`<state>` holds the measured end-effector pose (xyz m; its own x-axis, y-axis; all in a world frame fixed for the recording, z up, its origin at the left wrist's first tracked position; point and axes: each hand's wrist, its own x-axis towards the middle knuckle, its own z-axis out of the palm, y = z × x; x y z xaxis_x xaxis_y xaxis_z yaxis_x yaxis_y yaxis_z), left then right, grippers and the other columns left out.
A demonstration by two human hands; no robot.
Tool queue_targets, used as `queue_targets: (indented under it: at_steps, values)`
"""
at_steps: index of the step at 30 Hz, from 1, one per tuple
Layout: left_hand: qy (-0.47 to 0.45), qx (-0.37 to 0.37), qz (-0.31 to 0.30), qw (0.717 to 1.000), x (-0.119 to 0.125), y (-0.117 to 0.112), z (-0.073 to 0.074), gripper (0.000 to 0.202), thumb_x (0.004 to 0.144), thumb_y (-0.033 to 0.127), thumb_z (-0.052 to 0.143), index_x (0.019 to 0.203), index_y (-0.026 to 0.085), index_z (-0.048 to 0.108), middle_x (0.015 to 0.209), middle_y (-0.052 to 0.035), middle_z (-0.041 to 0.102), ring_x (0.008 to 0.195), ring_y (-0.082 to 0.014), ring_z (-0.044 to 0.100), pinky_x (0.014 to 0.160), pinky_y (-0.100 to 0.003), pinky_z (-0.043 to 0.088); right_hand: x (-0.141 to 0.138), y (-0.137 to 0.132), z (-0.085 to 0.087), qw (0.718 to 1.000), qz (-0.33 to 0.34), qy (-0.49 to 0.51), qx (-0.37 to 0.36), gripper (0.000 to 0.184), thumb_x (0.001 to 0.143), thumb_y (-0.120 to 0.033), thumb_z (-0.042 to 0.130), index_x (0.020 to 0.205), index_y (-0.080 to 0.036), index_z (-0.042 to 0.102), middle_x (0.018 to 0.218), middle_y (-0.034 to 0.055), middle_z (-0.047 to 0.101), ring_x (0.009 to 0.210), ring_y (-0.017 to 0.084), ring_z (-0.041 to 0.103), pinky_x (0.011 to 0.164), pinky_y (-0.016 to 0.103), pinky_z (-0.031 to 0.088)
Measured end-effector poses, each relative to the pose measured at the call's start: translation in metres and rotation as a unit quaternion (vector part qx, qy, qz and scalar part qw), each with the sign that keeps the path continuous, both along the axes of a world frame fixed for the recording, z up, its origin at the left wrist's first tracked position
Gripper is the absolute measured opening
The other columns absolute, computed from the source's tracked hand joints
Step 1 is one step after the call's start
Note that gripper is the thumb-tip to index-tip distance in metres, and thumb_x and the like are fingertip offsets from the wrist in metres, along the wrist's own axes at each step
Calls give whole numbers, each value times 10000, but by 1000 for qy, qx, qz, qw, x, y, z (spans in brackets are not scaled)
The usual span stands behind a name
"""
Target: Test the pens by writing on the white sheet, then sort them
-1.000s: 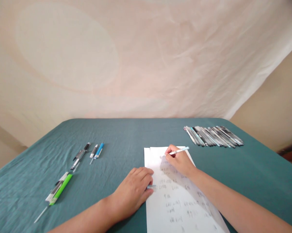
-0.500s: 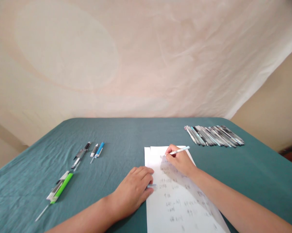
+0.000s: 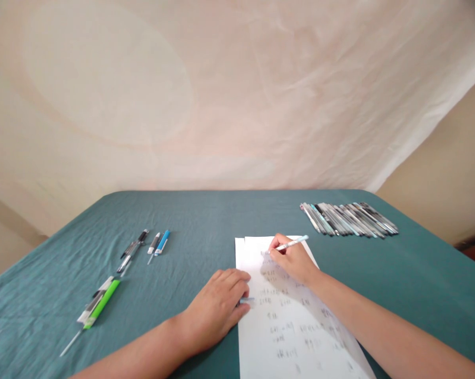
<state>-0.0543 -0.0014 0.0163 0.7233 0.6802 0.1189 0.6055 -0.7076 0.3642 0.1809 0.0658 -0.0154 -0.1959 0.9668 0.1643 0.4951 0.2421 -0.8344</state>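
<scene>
My right hand (image 3: 293,259) grips a white pen (image 3: 287,245) with a pale blue end, its tip on the upper part of a white sheet of paper (image 3: 257,337). Rows of blurred handwriting run down the sheet. At the paper's left edge rests my left hand (image 3: 218,300), its fingers curled. From between these fingers pokes a slim pale-blue piece (image 3: 247,300), possibly a pen cap; the rest of it is hidden.
A row of several pens (image 3: 348,220) lies at the back right of the green tablecloth (image 3: 206,221). On the left are a green pen part (image 3: 102,304), a blue pen part (image 3: 162,242), black and clear pen pieces (image 3: 132,250) and a thin refill (image 3: 70,342).
The view has shifted very slightly. Both hands keep nearly the same place, with the pen tip still at the top of the paper.
</scene>
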Motion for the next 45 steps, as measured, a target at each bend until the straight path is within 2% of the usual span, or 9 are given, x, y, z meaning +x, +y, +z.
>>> queue_targets:
  at_steps: [16,32,39,42,45]
  values:
    - [-10,-8,1,1000,0,0,-1,115,901,257,458,927,181,540,1174,-87,537,1076,-235,482,918,-382,378,-1,0,0,1000,-22,-15,13,33,708,-185,511,679,-190,527,571,-43,519,547,115,464,523,223,316]
    - [-6,-9,1,1000,0,0,0,115,899,253,461,937,181,544,1171,-81,537,1060,-231,486,904,-379,380,0,1,0,1000,-19,-13,10,47,710,-191,511,669,-191,533,558,-42,494,527,111,431,495,220,295]
    - [-31,-20,0,999,-1,1,-2,120,902,246,451,945,181,543,1131,-82,560,1045,-232,501,899,-374,388,3,1,0,1000,-30,5,-2,58,714,-206,520,658,-191,525,542,-46,479,509,106,423,472,215,286]
    - [-83,-69,54,993,-2,5,-2,115,898,239,454,964,189,534,1011,-56,598,948,-202,542,853,-340,414,7,1,8,998,-36,40,-25,82,769,-270,518,747,-197,548,582,-44,501,519,108,439,478,218,311]
    - [-169,-166,131,963,-3,11,-3,122,909,262,427,945,195,522,849,-10,601,787,-149,565,745,-275,444,9,-4,21,997,-26,58,-36,149,797,-351,547,822,-205,570,644,-34,536,561,109,459,508,220,337]
